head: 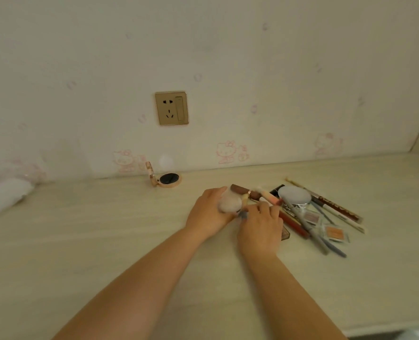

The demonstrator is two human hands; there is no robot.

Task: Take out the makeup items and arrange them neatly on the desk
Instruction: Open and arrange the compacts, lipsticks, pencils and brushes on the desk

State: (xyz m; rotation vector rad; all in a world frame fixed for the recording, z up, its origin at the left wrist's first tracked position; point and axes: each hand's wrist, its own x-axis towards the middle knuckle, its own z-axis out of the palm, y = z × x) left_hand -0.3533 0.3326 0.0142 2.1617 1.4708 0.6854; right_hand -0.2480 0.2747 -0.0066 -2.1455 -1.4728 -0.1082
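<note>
1. Left hand curls round a pale puff above the desk.
2. Right hand pinches something small and blurred beside it.
3. Makeup pile lies just right.

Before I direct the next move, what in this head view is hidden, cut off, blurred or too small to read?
- Pale round item in the left hand: blurred by motion, its kind unclear.
- Right hand grip: fingers hide what it pinches.
- Pile of makeup: items overlap, and the right hand covers its near left edge.
- Printing on the long pencil: too small to read.
- White roll: cut off by the left edge.
</note>
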